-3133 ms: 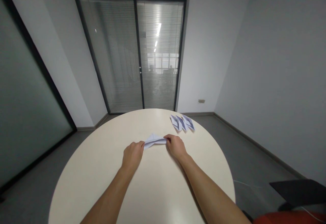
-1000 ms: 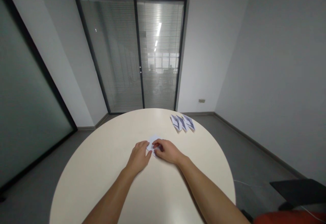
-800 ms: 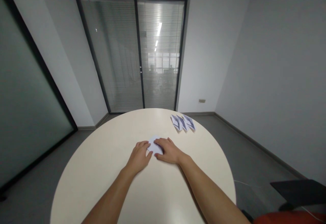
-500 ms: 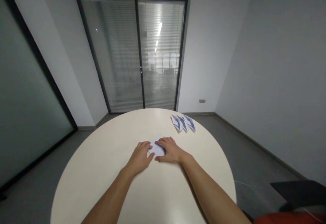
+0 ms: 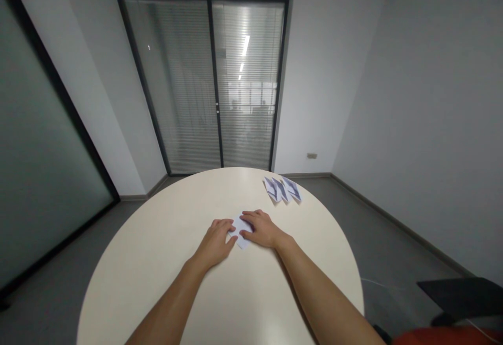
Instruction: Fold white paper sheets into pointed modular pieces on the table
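Note:
A small white sheet of folded paper (image 5: 242,239) lies flat near the middle of the round table (image 5: 157,261). My left hand (image 5: 217,241) rests at its left edge, fingers apart, with fingertips touching the paper. From the right, my right hand (image 5: 262,228) lies over the paper's right side, thumb and fingers spread and pressing on it. Part of the paper is hidden beneath my right hand. Toward the far right of the table lie several folded white paper pieces (image 5: 282,190), overlapping in a row.
Past the far table edge stands a glass door (image 5: 247,125) with blinds. A black chair part (image 5: 463,297) and a red surface (image 5: 444,336) are at the lower right. A thin white cable (image 5: 375,282) runs over the floor there.
My right hand has shifted slightly up and away from the near side, so the paper's near corner now shows. My left hand has stayed nearly still.

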Motion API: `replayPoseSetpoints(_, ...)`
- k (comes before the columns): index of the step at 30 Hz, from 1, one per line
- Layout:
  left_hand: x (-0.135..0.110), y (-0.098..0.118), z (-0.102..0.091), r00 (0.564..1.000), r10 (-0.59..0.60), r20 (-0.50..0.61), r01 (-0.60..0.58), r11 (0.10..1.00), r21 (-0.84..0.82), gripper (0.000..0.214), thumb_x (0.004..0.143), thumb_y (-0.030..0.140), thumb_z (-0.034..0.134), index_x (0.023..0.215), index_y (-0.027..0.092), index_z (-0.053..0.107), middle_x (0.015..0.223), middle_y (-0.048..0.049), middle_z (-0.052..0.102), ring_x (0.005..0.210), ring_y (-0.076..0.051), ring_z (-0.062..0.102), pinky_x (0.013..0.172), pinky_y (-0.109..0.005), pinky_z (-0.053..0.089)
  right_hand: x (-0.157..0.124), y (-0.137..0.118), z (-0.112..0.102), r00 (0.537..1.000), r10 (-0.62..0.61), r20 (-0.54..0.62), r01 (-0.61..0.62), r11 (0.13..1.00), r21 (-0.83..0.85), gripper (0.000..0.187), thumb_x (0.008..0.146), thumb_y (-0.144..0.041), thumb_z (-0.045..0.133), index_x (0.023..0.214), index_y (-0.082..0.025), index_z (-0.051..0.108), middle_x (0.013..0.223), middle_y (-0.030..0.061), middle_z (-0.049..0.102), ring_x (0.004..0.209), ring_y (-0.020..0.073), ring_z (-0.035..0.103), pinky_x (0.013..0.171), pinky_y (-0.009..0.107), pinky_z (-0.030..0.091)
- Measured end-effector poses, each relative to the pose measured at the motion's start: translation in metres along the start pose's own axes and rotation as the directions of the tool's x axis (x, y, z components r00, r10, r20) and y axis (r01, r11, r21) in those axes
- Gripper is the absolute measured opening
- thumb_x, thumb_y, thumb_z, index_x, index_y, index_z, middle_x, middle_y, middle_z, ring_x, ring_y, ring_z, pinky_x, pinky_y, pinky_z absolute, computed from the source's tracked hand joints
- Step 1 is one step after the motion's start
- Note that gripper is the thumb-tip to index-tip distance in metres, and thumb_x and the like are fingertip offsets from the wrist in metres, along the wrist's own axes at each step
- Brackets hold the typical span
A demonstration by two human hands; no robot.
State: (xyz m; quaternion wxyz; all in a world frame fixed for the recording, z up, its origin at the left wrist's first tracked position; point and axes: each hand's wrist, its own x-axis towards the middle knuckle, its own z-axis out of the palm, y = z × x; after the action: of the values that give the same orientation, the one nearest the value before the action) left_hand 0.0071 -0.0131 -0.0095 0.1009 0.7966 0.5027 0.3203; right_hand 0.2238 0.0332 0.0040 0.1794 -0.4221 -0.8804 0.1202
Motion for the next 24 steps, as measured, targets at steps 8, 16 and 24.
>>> replayPoseSetpoints(8, 0.001, 0.001, -0.003, 0.999, 0.019, 0.028, -0.02, 0.999, 0.037, 0.023, 0.089, 0.025, 0.064, 0.109, 0.018, 0.071, 0.127, -0.0111, 0.067, 0.121, -0.026, 0.056, 0.109, -0.043, 0.044, 0.0, -0.01, 0.0, 0.996, 0.086, 0.019, -0.085, 0.994, -0.075, 0.067, 0.093, -0.05, 0.049, 0.151, -0.017, 0.045, 0.158, 0.0104, 0.041, 0.147, 0.04, 0.025, 0.118, 0.054, 0.02)
replayPoseSetpoints(16, 0.004, -0.002, -0.004, 0.999, 0.012, 0.052, -0.013, 1.0, 0.028, 0.024, 0.088, 0.028, 0.065, 0.11, 0.019, 0.072, 0.127, -0.0103, 0.068, 0.122, -0.026, 0.057, 0.109, -0.043, 0.044, -0.011, -0.008, -0.008, 0.979, 0.073, 0.19, -0.075, 0.997, 0.002, 0.086, 0.091, -0.068, 0.048, 0.159, -0.018, 0.029, 0.164, 0.0104, 0.027, 0.152, 0.0424, 0.011, 0.121, 0.059, 0.013)
replayPoseSetpoints(24, 0.003, 0.0, -0.007, 0.998, 0.012, 0.057, -0.014, 0.999, 0.034, 0.026, 0.09, 0.031, 0.063, 0.112, 0.019, 0.072, 0.127, -0.0103, 0.067, 0.122, -0.026, 0.056, 0.11, -0.043, 0.043, -0.009, -0.016, -0.012, 0.99, 0.097, 0.104, -0.092, 0.994, -0.052, 0.064, 0.097, -0.055, 0.045, 0.152, -0.022, 0.044, 0.161, 0.0094, 0.035, 0.151, 0.0405, 0.018, 0.12, 0.06, 0.016)
